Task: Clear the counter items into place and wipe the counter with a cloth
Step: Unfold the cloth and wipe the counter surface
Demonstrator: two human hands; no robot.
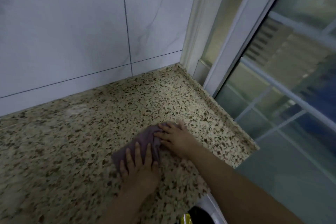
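Note:
A crumpled purple cloth (145, 139) lies on the speckled granite counter (72, 142), near its right end. My left hand (139, 167) rests flat on the cloth's near part, fingers spread and pointing away from me. My right hand (175, 138) presses on the cloth's right side, fingers pointing left. Both hands hold the cloth down against the counter. Part of the cloth is hidden under my palms.
A grey marbled tile wall (72, 32) rises behind the counter. A white window frame (218, 42) with glass stands at the right, beyond the counter's raised right edge (227, 114). A dark object with a yellow patch (196, 216) shows at the bottom edge.

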